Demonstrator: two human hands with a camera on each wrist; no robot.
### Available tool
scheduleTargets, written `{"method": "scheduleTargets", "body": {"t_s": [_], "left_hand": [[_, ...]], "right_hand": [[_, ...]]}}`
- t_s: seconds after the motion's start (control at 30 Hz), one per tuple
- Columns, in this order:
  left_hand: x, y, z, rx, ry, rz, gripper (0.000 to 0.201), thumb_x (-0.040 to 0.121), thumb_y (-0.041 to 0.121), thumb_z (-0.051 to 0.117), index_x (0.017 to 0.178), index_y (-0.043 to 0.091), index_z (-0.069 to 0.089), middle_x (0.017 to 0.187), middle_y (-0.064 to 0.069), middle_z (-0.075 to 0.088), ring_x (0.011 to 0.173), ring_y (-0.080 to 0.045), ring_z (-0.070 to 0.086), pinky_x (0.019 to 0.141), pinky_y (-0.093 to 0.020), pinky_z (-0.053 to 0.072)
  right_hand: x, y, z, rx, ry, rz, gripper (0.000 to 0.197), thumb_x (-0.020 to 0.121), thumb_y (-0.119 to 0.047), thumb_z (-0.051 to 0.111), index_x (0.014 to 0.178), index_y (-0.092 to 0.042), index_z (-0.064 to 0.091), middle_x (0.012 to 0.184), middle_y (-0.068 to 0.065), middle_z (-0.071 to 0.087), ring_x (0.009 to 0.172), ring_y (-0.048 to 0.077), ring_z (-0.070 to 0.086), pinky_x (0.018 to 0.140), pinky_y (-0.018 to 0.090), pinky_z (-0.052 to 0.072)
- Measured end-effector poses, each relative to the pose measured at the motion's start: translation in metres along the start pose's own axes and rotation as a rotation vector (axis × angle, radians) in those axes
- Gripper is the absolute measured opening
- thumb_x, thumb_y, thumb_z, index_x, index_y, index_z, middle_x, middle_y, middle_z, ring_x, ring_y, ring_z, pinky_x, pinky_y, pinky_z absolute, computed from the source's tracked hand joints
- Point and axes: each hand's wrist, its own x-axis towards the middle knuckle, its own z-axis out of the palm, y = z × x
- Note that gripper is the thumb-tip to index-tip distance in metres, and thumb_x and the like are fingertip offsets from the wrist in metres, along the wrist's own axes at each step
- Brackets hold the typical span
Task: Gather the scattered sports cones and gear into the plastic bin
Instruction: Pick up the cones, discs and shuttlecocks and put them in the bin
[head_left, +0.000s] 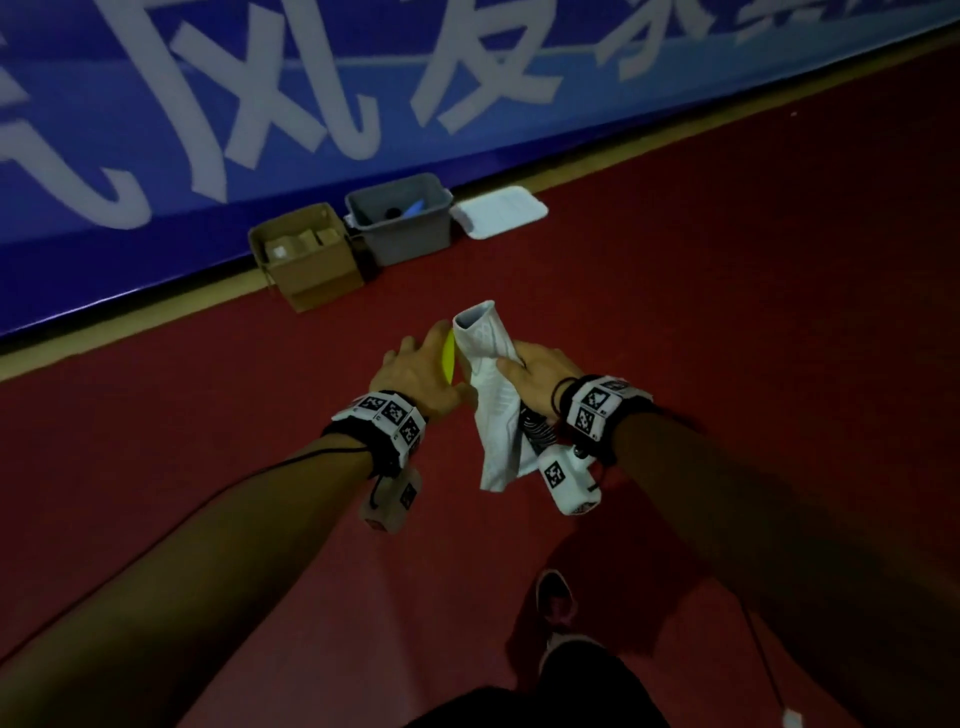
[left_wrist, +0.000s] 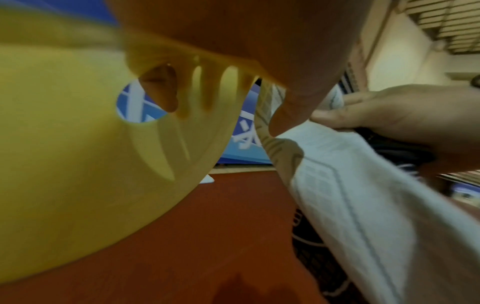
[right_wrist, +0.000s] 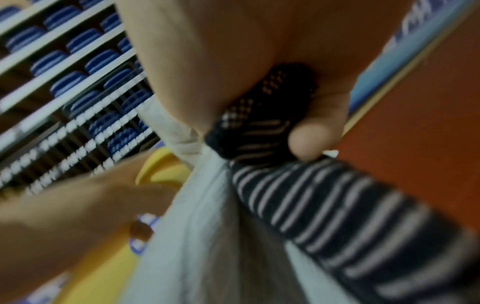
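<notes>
My left hand (head_left: 415, 364) holds a yellow disc cone (head_left: 448, 358) on edge; in the left wrist view a finger pokes through the hole of the yellow cone (left_wrist: 64, 144). Its thumb touches a white knitted sleeve (head_left: 485, 364). My right hand (head_left: 535, 374) grips that white sleeve (right_wrist: 207, 226) together with a black striped sleeve (right_wrist: 337, 216), both hanging below the fist. The grey plastic bin (head_left: 410, 236) stands ahead by the wall, with a blue item and a dark item inside. Both hands are well short of it, above the red floor.
A white lid (head_left: 498, 212) lies right of the bin and an open cardboard box (head_left: 311, 275) stands left of it. A blue banner wall (head_left: 260, 104) runs behind them. My shoe (head_left: 556, 597) is on the red floor below the hands.
</notes>
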Motion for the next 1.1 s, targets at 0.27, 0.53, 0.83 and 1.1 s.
{"method": "scheduleTargets", "body": {"t_s": [0.27,0.53,0.83,1.1], "left_hand": [[0.175,-0.019,-0.08,-0.061,0.145,-0.192,0.092,0.081,0.052,0.065,0.151,0.037,0.008,0.149,-0.018,0.031,0.131,-0.047,0.035,0.102,-0.052,0.04],[0.368,-0.103,-0.112,-0.149,0.218,-0.24,0.087,0.076,0.051,0.065,0.148,0.034,0.018,0.139,-0.015,0.042,0.12,-0.046,0.046,0.095,-0.049,0.044],[0.597,-0.196,-0.207,-0.171,0.13,-0.212,0.092,0.072,0.06,0.062,0.147,0.041,0.013,0.142,-0.012,0.045,0.119,-0.038,0.054,0.094,-0.049,0.049],[0.778,-0.231,-0.256,-0.102,0.078,-0.167,0.063,0.086,0.039,0.059,0.142,0.03,0.031,0.127,-0.007,0.057,0.109,-0.029,0.058,0.078,-0.034,0.04]], "right_hand": [[0.239,-0.046,-0.065,-0.005,-0.025,-0.132,0.028,0.097,-0.039,0.048,0.101,-0.016,0.063,0.099,0.006,0.068,0.092,0.027,0.062,0.074,0.03,0.042],[0.449,-0.094,-0.035,-0.107,-0.091,-0.209,0.033,0.096,-0.04,0.051,0.092,-0.011,0.065,0.092,0.01,0.069,0.087,0.029,0.062,0.07,0.029,0.041],[0.691,-0.18,-0.045,-0.102,-0.155,-0.154,0.031,0.097,-0.041,0.051,0.084,-0.014,0.06,0.082,0.003,0.061,0.077,0.021,0.055,0.066,0.026,0.035],[0.893,-0.184,-0.066,-0.128,-0.18,-0.116,0.034,0.099,-0.04,0.048,0.095,-0.01,0.062,0.084,0.0,0.061,0.077,0.016,0.057,0.062,0.024,0.034]]}}
